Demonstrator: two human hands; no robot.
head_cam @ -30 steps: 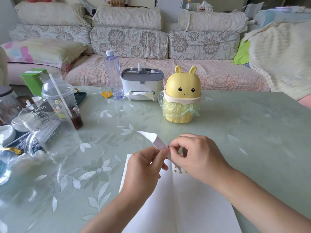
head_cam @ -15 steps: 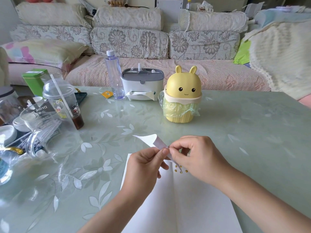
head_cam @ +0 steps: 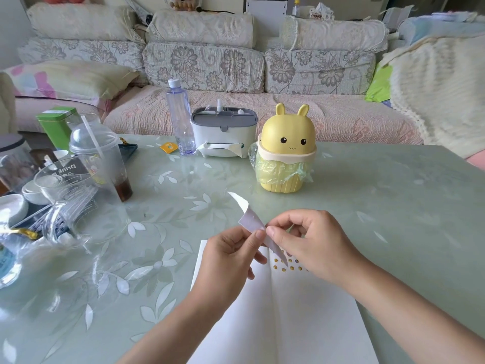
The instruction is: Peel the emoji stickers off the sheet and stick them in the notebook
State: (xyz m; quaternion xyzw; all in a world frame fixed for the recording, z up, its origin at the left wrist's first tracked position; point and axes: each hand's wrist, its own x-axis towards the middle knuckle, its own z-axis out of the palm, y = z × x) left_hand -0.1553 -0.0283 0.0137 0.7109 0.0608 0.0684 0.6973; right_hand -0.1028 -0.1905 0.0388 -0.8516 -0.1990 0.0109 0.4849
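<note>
Nearest on my feed is the notebook (head_cam: 288,324). It lies open and flat on the desk (head_cam: 393,206), and its white pages are bare except for a few small yellow stickers (head_cam: 283,270) in short rows near the top of the right page.

Both hands are held over the notebook's top edge, lifted off the paper. The left hand (head_cam: 231,261) pinches the sheet (head_cam: 250,220) between thumb and forefinger, with the other fingers curled under. The right hand (head_cam: 312,243) reaches in from the notebook's right side and pinches the same sheet with thumb and forefinger. Its thumb tip touches the left forefinger. I cannot tell whether a sticker is caught in that pinch, as it is too small on my screen.

The sheet is a narrow, curled strip. One end hangs down over the notebook's middle fold, and the other curves up and away past the notebook's far edge.

Beyond the notebook stands a yellow bin (head_cam: 286,151) with rabbit ears and a green liner. Farther back and left of the notebook are a white and grey tissue box (head_cam: 223,132) and, just beside it, a clear bottle (head_cam: 181,119).

Well to the notebook's left I see a glass jug (head_cam: 78,206) and a domed cup (head_cam: 99,153) with a straw and a little dark drink. A green tin (head_cam: 57,124) sits behind them. Farthest from the notebook, a flowered sofa (head_cam: 204,61) runs across the back.
</note>
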